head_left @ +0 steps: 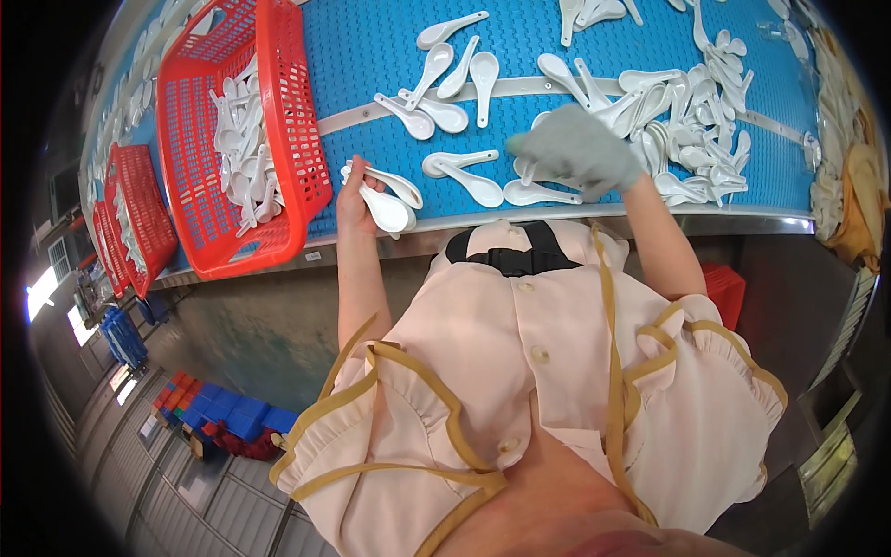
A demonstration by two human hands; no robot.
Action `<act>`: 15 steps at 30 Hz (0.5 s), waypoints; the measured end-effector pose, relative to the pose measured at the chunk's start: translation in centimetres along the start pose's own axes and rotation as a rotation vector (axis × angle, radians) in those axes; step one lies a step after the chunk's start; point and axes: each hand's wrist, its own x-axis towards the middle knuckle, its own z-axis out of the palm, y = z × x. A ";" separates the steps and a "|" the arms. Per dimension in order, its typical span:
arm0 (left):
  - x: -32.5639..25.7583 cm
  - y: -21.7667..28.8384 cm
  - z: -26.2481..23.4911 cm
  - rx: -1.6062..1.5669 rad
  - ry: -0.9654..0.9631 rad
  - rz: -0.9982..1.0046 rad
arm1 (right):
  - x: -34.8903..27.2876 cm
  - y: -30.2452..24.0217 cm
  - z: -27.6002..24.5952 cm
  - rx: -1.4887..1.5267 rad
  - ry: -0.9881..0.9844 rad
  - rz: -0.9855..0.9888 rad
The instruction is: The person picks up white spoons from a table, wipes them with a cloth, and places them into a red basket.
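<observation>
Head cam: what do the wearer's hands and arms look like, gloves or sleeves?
The right hand wears a grey knit glove that ends at the wrist. The left hand is bare, no glove. Both forearms are uncovered. The sleeves are short, pale pink with ruffled edges and mustard-yellow trim, part of a buttoned top of the same pink. No watch or jewellery shows.

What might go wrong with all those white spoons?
The left hand grips several spoons at once near the belt's edge, so one might slip and fall. The gloved right hand reaches beside a crowded pile, which could get knocked about. The red basket overhangs the edge and might tip.
</observation>
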 end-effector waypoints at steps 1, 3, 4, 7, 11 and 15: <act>0.0 -0.1 -0.4 -0.030 -0.004 -0.006 | -1.1 1.5 -0.3 0.325 0.152 -0.030; -0.7 0.0 -0.4 -0.036 0.012 -0.012 | -1.2 0.5 -2.4 -0.068 0.150 0.206; -0.7 0.1 0.0 -0.034 0.008 -0.024 | -1.3 0.4 -2.8 -0.188 0.122 0.385; -0.8 -0.1 0.5 -0.014 0.030 -0.030 | -1.2 2.2 -0.1 -0.281 0.571 0.224; -0.9 0.0 2.2 0.024 0.076 -0.029 | 1.4 5.7 5.2 -0.452 0.515 0.103; -1.4 0.0 2.4 0.045 0.182 0.052 | 5.8 2.2 7.9 -0.315 0.344 0.692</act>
